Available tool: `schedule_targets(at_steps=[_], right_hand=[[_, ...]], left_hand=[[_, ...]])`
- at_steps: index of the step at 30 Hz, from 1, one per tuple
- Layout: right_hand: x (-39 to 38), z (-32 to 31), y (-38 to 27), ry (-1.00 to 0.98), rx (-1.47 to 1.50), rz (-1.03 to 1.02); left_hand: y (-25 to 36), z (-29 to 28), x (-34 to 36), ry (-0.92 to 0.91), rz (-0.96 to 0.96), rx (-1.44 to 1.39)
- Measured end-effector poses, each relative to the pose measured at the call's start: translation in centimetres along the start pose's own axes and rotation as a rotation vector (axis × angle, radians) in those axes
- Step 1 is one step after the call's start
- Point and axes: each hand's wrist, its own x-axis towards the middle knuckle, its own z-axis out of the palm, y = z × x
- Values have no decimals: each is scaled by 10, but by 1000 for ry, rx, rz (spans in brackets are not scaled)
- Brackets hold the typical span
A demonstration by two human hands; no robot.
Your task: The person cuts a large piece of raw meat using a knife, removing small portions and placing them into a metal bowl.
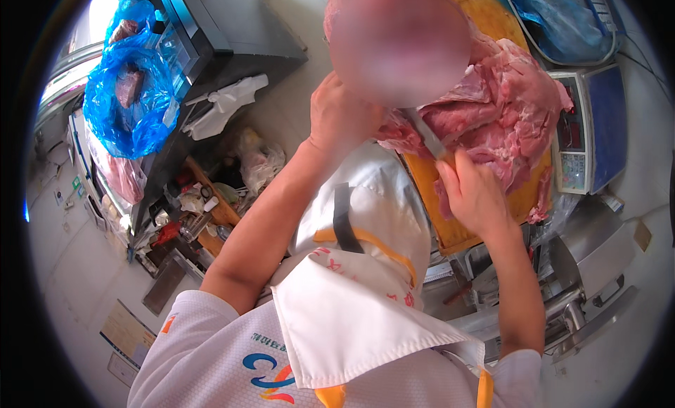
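Observation:
A large cut of raw pink meat (513,109) lies across a yellow cutting board (450,236); a blurred patch hides much of its upper part. My left hand (341,116) is closed on the meat's left edge, its fingertips partly lost in the blur. A knife (425,130) is in my right hand (471,193), fingers wrapped round the handle, with the blade angled up and left into the meat near my left hand.
A scale (605,127) and a bin with blue plastic (555,18) stand at right. At left are a dark cabinet (239,28), bagged meat (130,92) and cluttered shelving (218,218). Metal equipment (590,253) sits lower right.

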Motion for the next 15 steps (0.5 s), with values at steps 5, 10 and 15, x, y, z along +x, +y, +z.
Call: schedule_targets(at_steps=[5,10,15], right_hand=[[-21,-17,-7,25,113,9],[20,-10,-7,1,-26,-20],[-29,-20,5,-75,-104,-24]], left_hand=[[-1,-2,0,19,-1,3],[-2,-2,0,45,35,-16],[-15,0,-7,88,24,-69]])
